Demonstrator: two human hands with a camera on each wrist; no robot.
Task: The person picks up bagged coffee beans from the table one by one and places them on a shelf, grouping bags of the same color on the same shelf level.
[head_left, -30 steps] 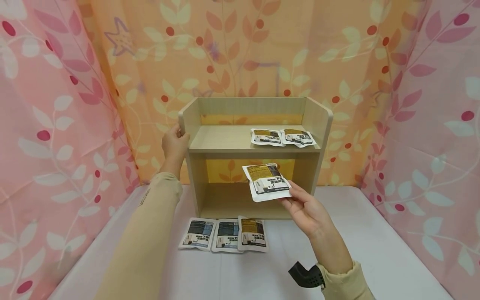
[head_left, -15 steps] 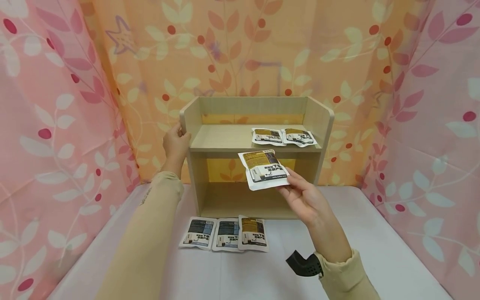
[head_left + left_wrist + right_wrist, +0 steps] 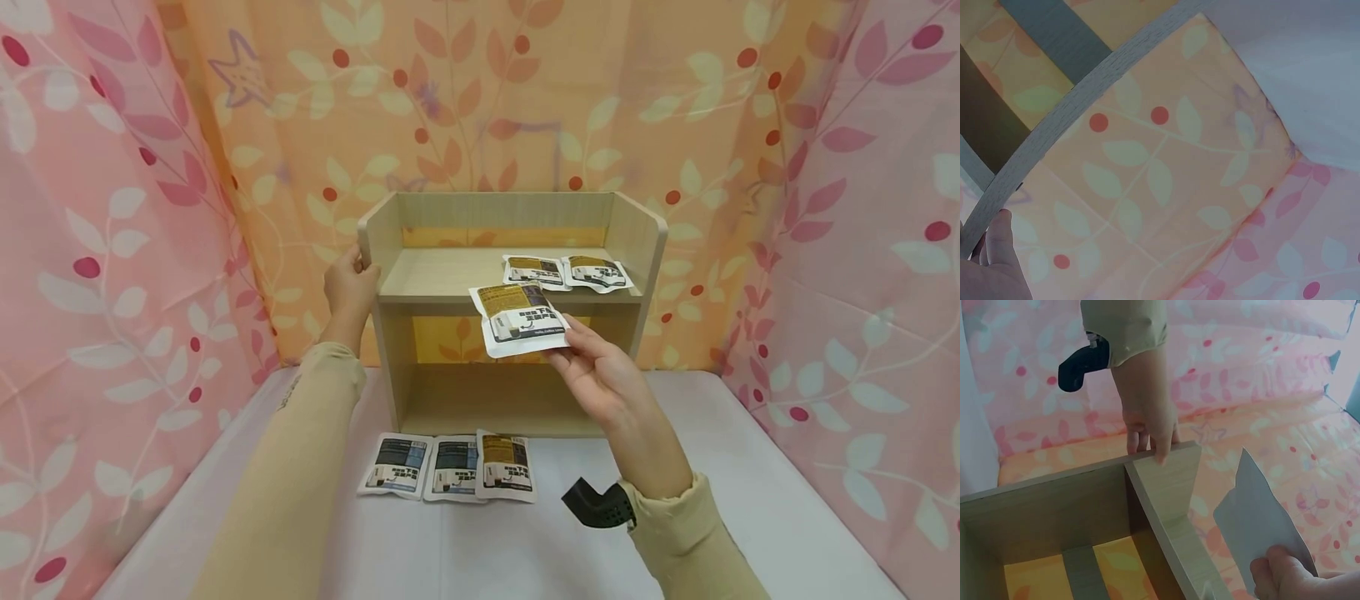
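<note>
My right hand (image 3: pixel 609 379) pinches a white pouch with a brown-and-white printed label (image 3: pixel 521 323) by its near right corner. The pouch is held tilted in front of the upper board of a small wooden shelf (image 3: pixel 442 298). Its plain pale back (image 3: pixel 1250 515) faces the right wrist camera. On the upper board, toward the right, lie two similar brown-labelled pouches, one left (image 3: pixel 532 270) and one right (image 3: pixel 597 273). My left hand (image 3: pixel 351 287) grips the shelf's left side panel (image 3: pixel 1075 103) near the top, with the thumb on the inner face in the right wrist view.
On the white table (image 3: pixel 480 550), before the shelf, lie two blue-labelled pouches, one outer (image 3: pixel 396 467) and one inner (image 3: pixel 452 468), plus a brown-labelled pouch (image 3: pixel 507 467) overlapping the inner one. Patterned cloth (image 3: pixel 480 100) surrounds the table. A black wrist mount (image 3: pixel 600 504) sticks out at my right cuff.
My right hand has moved up and slightly left with the pouch, from before the lower compartment to the upper board's front edge. The left hand stays on the side panel.
</note>
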